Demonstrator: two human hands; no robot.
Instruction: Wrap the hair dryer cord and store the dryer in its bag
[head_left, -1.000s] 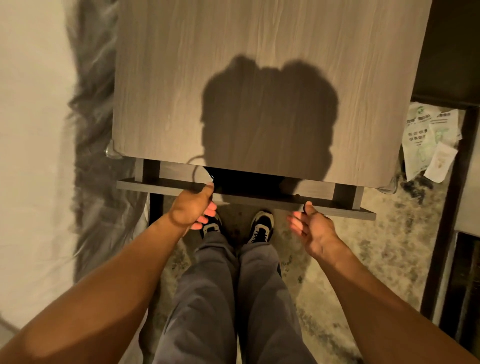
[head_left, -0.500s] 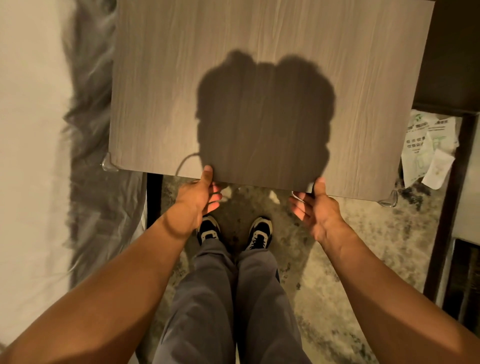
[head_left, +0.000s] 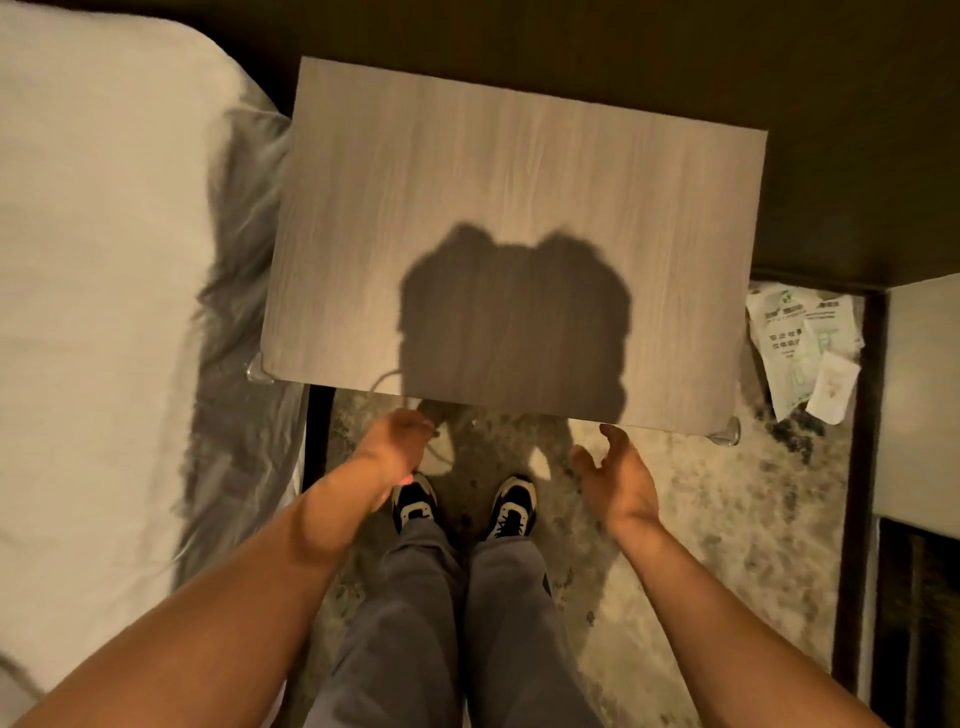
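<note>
Neither a hair dryer nor a bag shows in this view. My left hand (head_left: 397, 441) hangs just below the front edge of the wooden bedside table (head_left: 519, 208), its fingers bent downward with nothing in them. To the right of it, my right hand (head_left: 618, 475) is open, palm turned inward, a little short of the same edge. A thin pale cord (head_left: 383, 378) loops out from under the table's front edge near my left hand. No drawer shows under the table top.
A bed with white sheets (head_left: 93, 312) and a grey cover (head_left: 234, 415) lies at the left. Paper packets (head_left: 802, 348) lie on the mottled floor (head_left: 701, 519) right of the table. My legs and shoes (head_left: 511, 506) stand below the table edge.
The drawer that stood open a second ago was pushed in under the table top. Both hands have come off the front edge and drawn back. The view has pulled back.
</note>
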